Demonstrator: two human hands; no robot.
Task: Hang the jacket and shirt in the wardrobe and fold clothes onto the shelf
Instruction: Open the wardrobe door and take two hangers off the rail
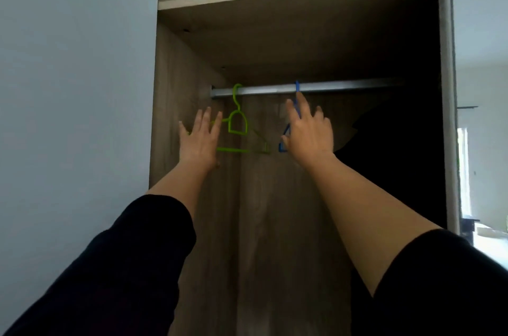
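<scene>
Early yet | left hand [198, 140], right hand [309, 132] spread, grasping nothing, at green hanger [238, 122], blue hanger [286, 137] | nothing hung.

Both arms raised forward; left hand [200, 137] and right hand [309, 130] with fingers spread straight.

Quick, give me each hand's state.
Left hand: open, holding nothing, in front of the green hanger.
Right hand: open, over the blue hanger.
</scene>
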